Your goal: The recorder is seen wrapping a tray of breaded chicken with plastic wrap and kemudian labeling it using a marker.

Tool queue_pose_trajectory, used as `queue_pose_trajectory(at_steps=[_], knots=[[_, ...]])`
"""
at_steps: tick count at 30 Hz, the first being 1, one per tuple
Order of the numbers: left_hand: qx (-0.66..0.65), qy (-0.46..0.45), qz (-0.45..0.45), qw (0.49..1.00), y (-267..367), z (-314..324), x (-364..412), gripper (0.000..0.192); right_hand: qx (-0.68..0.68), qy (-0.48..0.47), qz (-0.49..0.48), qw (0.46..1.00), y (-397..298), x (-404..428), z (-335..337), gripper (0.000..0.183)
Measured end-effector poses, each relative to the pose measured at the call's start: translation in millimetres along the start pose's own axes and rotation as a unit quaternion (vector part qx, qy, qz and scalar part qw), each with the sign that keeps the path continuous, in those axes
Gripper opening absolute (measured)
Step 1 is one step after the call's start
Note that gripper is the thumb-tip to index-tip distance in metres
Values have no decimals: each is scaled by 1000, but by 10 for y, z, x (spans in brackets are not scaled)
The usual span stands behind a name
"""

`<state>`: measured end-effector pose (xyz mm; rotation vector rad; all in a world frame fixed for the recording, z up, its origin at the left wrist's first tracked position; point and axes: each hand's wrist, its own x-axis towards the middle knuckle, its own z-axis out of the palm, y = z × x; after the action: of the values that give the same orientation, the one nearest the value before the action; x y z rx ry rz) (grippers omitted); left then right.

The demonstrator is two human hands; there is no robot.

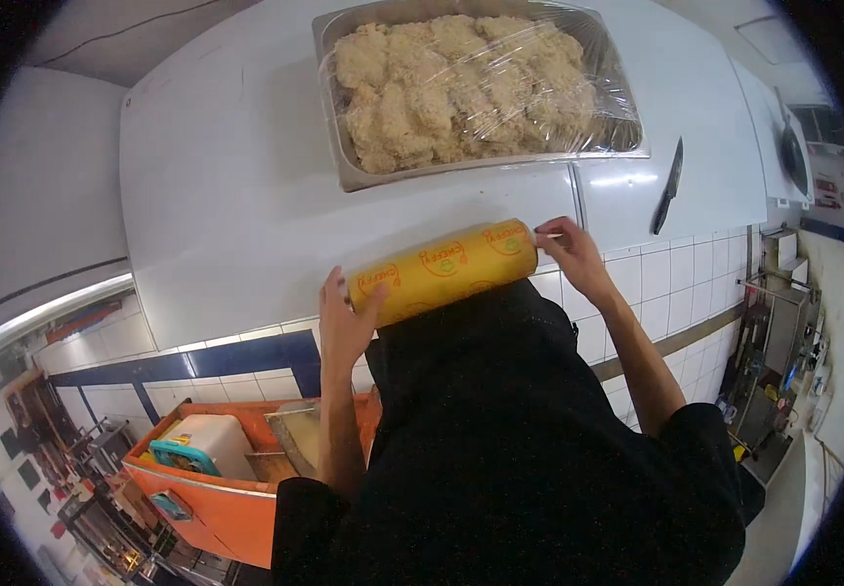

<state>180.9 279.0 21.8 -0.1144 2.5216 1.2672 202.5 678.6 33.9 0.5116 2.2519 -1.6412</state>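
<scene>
A thick yellow roll of cling film [442, 271] with red printing lies at a slant across the front of my body, by the near edge of the white worktop [231, 220]. Its left end rests in my left hand [347, 315], with the thumb over the printed side. At the other end, the fingers of my right hand [570, 253] pinch close to the core; a small white bit shows between them, too small to name. Beyond the roll stands a rectangular metal tray [458, 162] piled with breaded pieces of food [451, 88], with clear film stretched over it.
A black-handled knife [669, 187] lies on the worktop's right part, past a seam [577, 194]. Below on the left stands an orange cart [209, 516] holding a white container [209, 439] with a teal edge. Farther right, a metal rack [777, 329] stands near the tiled wall.
</scene>
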Motion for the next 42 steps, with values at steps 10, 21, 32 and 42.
queue_pose_trajectory(at_steps=[10, 21, 32, 42], knots=[[-165, -58, -31, 984, -403, 85, -291, 46, -150, -135, -125, 971, 77, -180, -171, 30], [-282, -32, -60, 957, -259, 126, -250, 40, 9, -136, 42, 990, 93, -137, -186, 30], [-264, -28, -155, 951, -141, 119, 80, 46, 60, -113, 128, 983, 202, 82, -207, 33], [-161, -78, -23, 983, -436, 182, -47, 62, -124, -100, -65, 985, 215, -44, -302, 32]])
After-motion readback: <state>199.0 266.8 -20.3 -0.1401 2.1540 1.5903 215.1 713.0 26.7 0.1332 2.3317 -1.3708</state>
